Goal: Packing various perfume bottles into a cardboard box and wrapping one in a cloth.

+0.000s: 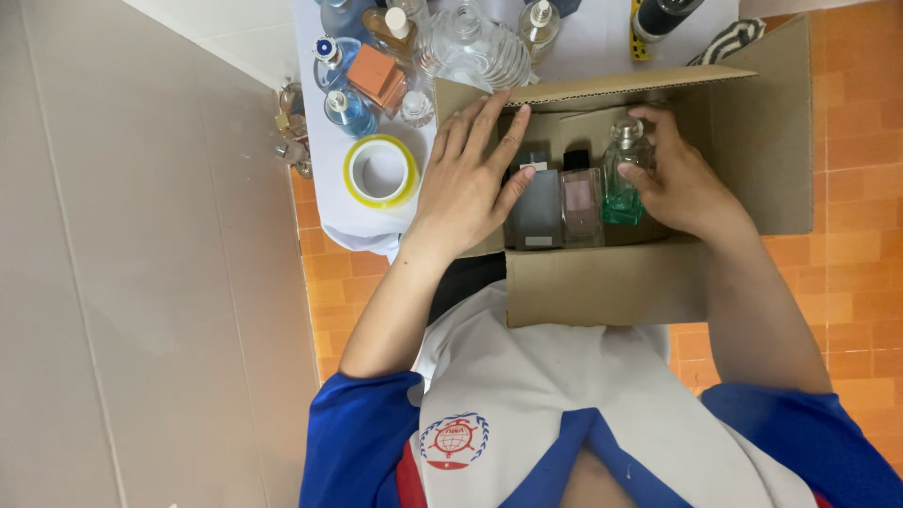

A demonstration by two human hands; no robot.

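I've got my right hand closed around the green-based glass bottle, cap pointing away from me, inside the cardboard box beside a grey bottle and pink bottle, left hand flat, open on the box flap.

An orange tiled floor is seen on the right and below the table. A pale beige tiled wall is seen on the left. The small table is covered with a white cloth. Soft, even light is given.
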